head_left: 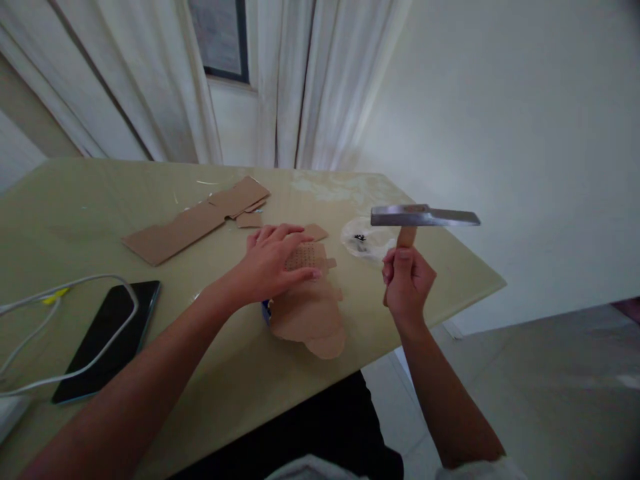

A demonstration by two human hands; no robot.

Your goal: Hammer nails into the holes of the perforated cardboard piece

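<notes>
The room is dim, in flat, greyish light. Cloudy pale reflections gloss the far edge of the bench [225, 373] toward its far right corner, below the curtains [340, 80]. Soft shadow darkens the near edge by the cardboard [310, 310]. The hammer [425, 216] head gleams dully. Fine detail is soft; the floor [540, 380] smears, and wide-angle stretching pulls the outer parts.

Hammer [413, 217], one; hands [270, 261] [410, 280], two. Dark-screened device [107, 327], one; window [220, 33], one; counter [220, 380], one. Cardboard pieces [305, 313], several, exact count unclear.
</notes>
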